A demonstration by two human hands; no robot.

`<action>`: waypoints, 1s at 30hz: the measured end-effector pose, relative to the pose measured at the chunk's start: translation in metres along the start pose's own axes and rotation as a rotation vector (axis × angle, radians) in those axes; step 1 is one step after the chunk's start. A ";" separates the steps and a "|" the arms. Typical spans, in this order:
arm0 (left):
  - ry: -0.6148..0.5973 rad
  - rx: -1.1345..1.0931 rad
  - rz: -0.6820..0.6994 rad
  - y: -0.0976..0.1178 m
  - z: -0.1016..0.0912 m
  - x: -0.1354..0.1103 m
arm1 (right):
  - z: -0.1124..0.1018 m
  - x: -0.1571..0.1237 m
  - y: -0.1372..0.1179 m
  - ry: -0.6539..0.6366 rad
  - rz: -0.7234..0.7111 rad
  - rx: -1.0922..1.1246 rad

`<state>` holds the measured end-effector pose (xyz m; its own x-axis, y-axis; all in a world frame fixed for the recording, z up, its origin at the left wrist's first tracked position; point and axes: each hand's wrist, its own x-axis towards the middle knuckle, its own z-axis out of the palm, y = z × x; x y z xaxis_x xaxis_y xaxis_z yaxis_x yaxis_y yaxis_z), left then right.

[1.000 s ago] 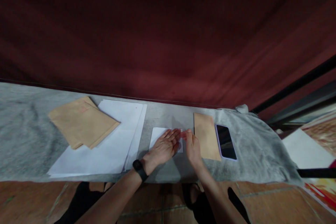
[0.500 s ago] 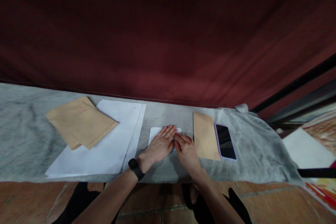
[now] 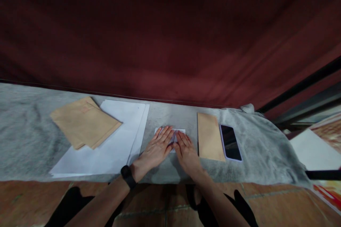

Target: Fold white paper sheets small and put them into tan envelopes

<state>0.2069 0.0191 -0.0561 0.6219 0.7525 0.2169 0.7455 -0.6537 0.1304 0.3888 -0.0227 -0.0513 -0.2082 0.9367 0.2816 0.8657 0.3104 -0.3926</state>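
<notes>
Between my hands lies a small folded white paper (image 3: 174,138) on the grey cloth, mostly covered by my fingers. My left hand (image 3: 157,147), with a black band on its wrist, lies flat over the paper's left part, fingers stretched out. On the right part rests my right hand (image 3: 187,152), its fingers extended and pointing away from me. A single brown envelope (image 3: 211,137) lies just right of my right hand. To the left are large white sheets (image 3: 112,156), with brown envelopes (image 3: 86,122) stacked partly over them.
A phone (image 3: 230,142) in a pale purple case lies right of the single envelope. The grey cloth (image 3: 255,149) covers a narrow surface backed by a dark red curtain (image 3: 170,42). Brown floor tiles (image 3: 279,202) show below the front edge.
My left hand has slid slightly left across the paper. The fingers of my right hand, bent before, now lie flatter and stretched out. The view has shifted a little.
</notes>
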 end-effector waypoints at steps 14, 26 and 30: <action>0.042 0.043 -0.147 -0.003 0.007 -0.012 | 0.017 -0.005 0.011 0.032 0.038 -0.227; 0.021 0.048 -0.204 -0.002 0.000 -0.016 | 0.024 -0.008 0.016 0.109 0.078 -0.257; 0.019 0.046 -0.214 0.001 -0.001 -0.015 | 0.018 -0.003 0.007 0.133 0.067 -0.178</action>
<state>0.1979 0.0073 -0.0583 0.4437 0.8719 0.2072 0.8707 -0.4741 0.1309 0.3877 -0.0204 -0.0707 -0.0952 0.9209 0.3779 0.9446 0.2034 -0.2576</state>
